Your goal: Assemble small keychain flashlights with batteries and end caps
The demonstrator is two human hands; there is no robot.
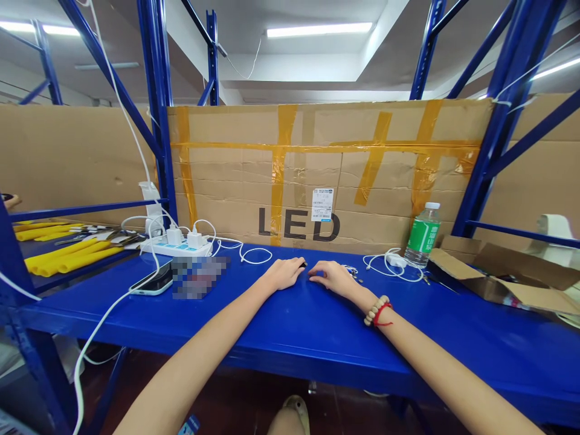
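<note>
My left hand (284, 275) rests low over the blue shelf top (272, 320), its fingers closed on a small black object (304, 264) that pokes out at the fingertips. Too little of that object shows to tell its kind. Just to the right is my right hand (334, 278), fingers bent and thumb apart from them, with nothing visible in between. A small gap separates the two hands. Small shiny metal pieces (351, 270) lie right behind my right hand, partly hidden by it. Beads and a red cord circle my right wrist.
A power strip (156, 246) with chargers and white cables stands at the back left, near a phone (156, 281). At the right are a coiled white cable (385, 266), a water bottle (423, 235) and an open carton (502, 281). A cardboard panel (226, 193) closes the back.
</note>
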